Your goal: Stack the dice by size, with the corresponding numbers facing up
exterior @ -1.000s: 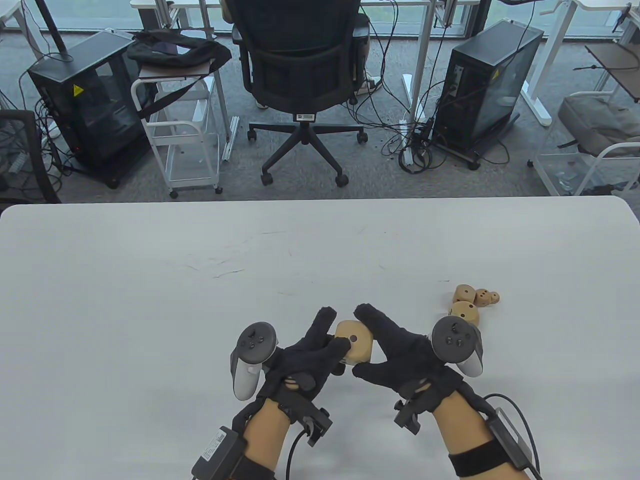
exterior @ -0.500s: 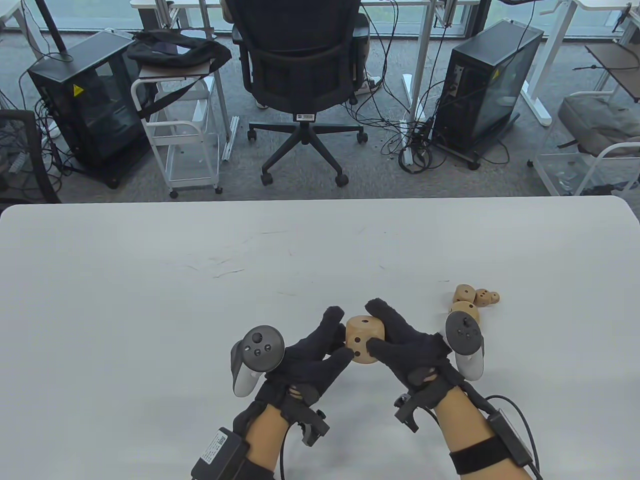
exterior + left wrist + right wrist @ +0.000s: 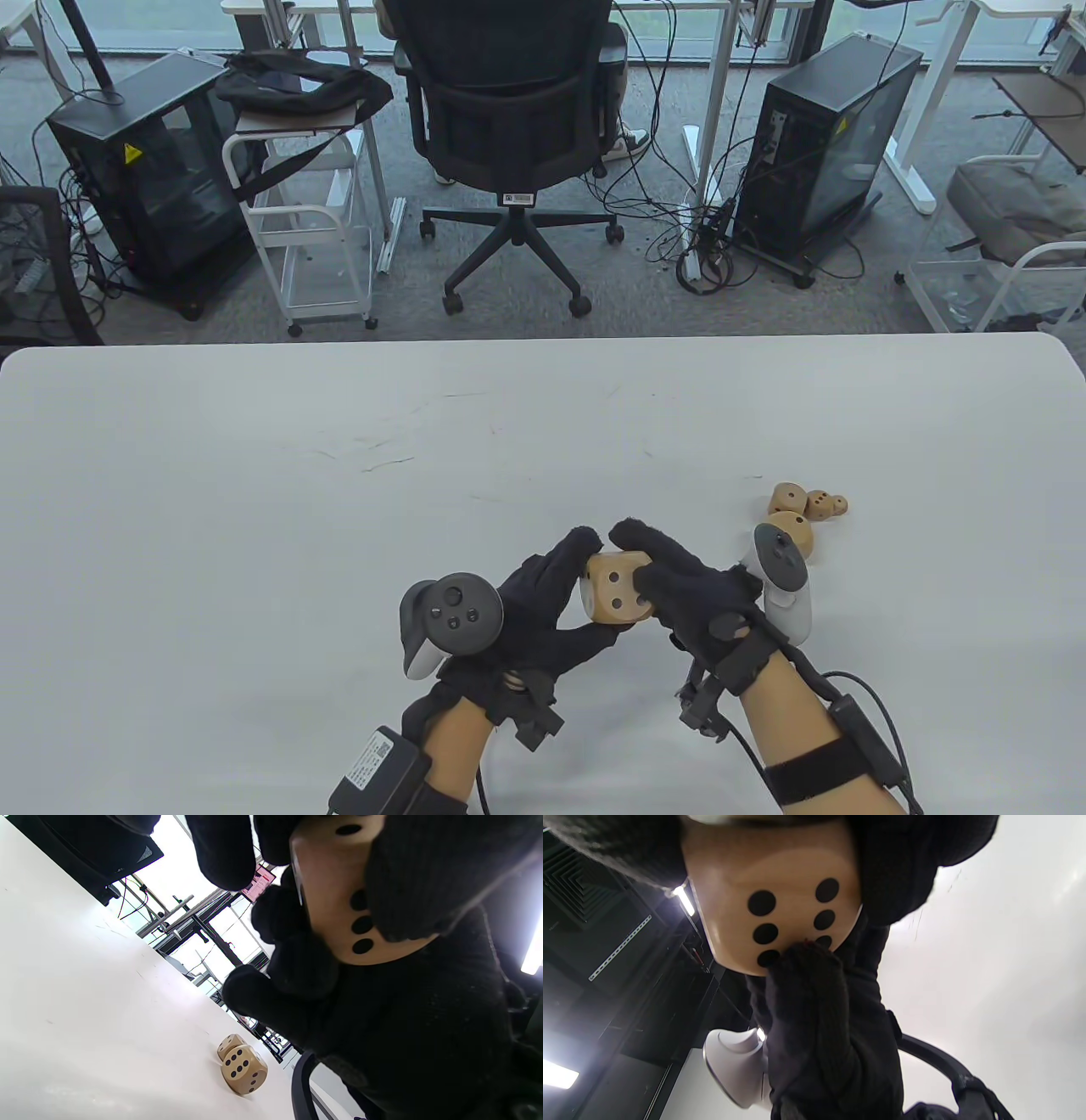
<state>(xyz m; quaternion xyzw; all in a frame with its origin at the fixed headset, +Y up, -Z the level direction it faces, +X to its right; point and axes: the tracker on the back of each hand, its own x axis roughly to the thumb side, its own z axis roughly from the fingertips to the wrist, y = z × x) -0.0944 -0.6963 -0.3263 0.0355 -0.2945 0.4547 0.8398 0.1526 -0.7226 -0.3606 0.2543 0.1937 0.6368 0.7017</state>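
A large wooden die (image 3: 617, 587) is held between both gloved hands above the white table (image 3: 254, 509), near its front edge. My left hand (image 3: 560, 594) grips its left and underside; my right hand (image 3: 657, 564) grips its top and right side. The face toward the camera shows two or three pips, partly covered by my right hand. In the left wrist view the die (image 3: 339, 899) fills the top; in the right wrist view its six-pip face (image 3: 780, 908) shows. Three smaller dice lie at the right: a medium one (image 3: 797, 533), a smaller one (image 3: 789, 497) and a small one (image 3: 820, 504).
A tiny die (image 3: 840, 506) lies beside the small ones. Beyond the table's far edge stand an office chair (image 3: 509, 110), two computer towers (image 3: 144, 170) and white carts. In the left wrist view two of the dice (image 3: 242, 1067) sit on the table.
Both hands have turned the large die between them: the one-pip face that was up rolled away, and a face with more pips now faces the camera. The right wrist rotated leftward.
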